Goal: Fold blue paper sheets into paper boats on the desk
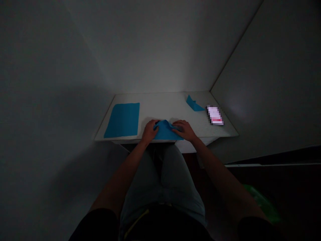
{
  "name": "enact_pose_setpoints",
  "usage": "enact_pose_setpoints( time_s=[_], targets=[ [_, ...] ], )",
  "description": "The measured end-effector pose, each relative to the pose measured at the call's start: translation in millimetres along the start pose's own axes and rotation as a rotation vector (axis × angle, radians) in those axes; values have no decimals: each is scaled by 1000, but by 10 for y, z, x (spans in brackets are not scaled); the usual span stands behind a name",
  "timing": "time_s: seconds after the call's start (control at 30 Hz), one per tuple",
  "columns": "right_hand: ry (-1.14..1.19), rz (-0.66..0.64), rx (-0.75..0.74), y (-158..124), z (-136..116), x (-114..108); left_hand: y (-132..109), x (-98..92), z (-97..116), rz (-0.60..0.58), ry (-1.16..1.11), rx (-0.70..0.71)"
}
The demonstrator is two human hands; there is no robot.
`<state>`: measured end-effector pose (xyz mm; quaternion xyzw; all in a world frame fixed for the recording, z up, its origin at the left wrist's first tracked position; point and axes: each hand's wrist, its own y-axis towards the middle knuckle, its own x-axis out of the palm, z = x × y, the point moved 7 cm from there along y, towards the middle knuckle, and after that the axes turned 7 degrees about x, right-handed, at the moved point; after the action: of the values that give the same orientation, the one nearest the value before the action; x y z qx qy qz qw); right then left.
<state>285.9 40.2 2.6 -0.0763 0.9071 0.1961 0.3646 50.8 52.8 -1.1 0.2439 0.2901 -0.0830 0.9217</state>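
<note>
At the front edge of the white table lies a sheet of blue paper (166, 131), its far part bent up into a curve. My left hand (150, 131) grips the sheet's left side, thumb on top and fingers behind. On the other side my right hand (185, 130) has its fingers curled over the right part of the paper, pinching it. A folded blue paper boat (193, 103) rests farther back on the right, apart from both hands. To the left lies a flat stack or sheet of blue paper (122, 120); how many sheets I cannot tell.
The white table (160, 103) stands against the wall, with a drawer front (187, 146) below its front edge. A lit phone (214, 115) lies at the right end. Something green (262, 202) is on the dark floor at the lower right.
</note>
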Motion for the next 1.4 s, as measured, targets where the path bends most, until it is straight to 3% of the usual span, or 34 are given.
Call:
enact_pose_setpoints(
  time_s=[0.1, 0.27, 0.43, 0.63, 0.93, 1.13, 1.3, 1.4],
  targets=[
    [-115, -119, -58, -109, -132, 75, -26, 74, 90, -153, 81, 72],
    [-236, -185, -74, -250, -179, 95, -209, 92, 255, -320, 133, 215],
    [-203, -305, -53, -153, -84, 105, -317, 17, 199, -362, 155, 245],
    [-86, -503, -45, 42, -37, 83, -194, -4, 109, -465, 125, 234],
    [17, -573, 73, 83, 46, 83, -78, 12, 96, -493, 71, 192],
    [66, -494, 57, 119, 71, 64, -24, 10, 46, -403, 207, 103],
    [-229, -232, 74, 91, 31, 49, -88, 7, 133, -266, 285, 126],
    [-406, -83, 50, -24, -87, 55, -176, 15, 231, -253, 383, 186]
  ],
)
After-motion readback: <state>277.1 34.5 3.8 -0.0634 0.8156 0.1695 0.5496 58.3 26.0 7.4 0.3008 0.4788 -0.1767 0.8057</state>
